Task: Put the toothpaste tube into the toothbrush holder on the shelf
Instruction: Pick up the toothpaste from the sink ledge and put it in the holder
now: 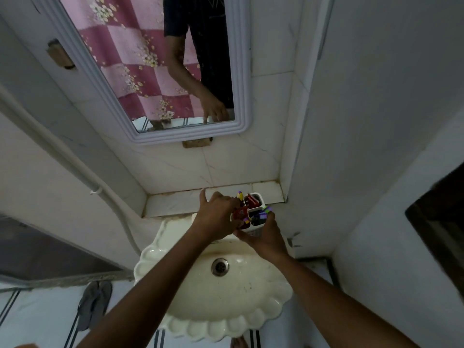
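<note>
— What's the room like, starting left?

— White tiled walls, a pale pipe (75,169) running down the left one, and a mirror (155,71) in a ridged white frame above. Below it a tiled shelf (173,203) sits in a recess, and under that a cream basin (218,292) with a scalloped rim and a metal drain (220,267). A grey sandal (94,303) lies on the floor, left of both arms.

— And the hands?

— Both arms reach up from the bottom edge. The left hand (216,213), knuckles up with its thumb sticking out leftward, has its grip closed on the red toothpaste tube (241,214). Just right of that grip stands the white toothbrush holder (256,209) at the shelf's front edge. The right hand (266,238) cups the holder from below, its grip loosely wrapped on the holder.

— Where is the tube exactly?

— Touching the holder's left side, at its rim; how far in, I can't tell. Purple and yellow brushes (262,214) poke from the holder, blurred.
</note>
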The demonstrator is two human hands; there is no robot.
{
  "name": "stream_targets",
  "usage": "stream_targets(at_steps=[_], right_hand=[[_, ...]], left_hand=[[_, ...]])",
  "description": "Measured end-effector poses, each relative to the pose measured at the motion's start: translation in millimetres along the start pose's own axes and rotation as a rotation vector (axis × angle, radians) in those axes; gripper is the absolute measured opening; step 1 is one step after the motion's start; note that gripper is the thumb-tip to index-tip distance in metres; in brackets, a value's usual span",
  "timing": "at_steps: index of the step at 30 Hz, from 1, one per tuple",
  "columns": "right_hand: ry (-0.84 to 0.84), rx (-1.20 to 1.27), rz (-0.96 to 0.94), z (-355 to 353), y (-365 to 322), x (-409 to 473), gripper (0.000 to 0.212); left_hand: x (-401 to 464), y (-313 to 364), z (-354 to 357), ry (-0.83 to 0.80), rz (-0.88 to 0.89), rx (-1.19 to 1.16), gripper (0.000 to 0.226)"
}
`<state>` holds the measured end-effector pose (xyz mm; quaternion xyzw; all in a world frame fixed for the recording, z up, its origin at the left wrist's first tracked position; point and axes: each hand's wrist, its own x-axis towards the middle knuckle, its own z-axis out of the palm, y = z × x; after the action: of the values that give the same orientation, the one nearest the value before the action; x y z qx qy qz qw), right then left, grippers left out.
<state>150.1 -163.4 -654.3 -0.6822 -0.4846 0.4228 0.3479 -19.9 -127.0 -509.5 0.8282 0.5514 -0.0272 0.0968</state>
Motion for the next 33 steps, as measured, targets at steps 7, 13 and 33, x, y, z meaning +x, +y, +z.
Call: stream_targets(at_steps=[7,13,33], right_hand=[[0.026,-0.028,-0.021,-1,-4,-6,0.131],[0.046,-0.066,-0.073,3,-3,-13,0.151],[0.285,0.076,-0.082,3,-31,-22,0.129]], left_hand=[[10,5,16,0.089,-0.059,0.029,0.024],[8,-6,27,0.180,-0.110,-0.186,0.026],[-14,-41,39,0.469,-0.092,-0.521,0.032]])
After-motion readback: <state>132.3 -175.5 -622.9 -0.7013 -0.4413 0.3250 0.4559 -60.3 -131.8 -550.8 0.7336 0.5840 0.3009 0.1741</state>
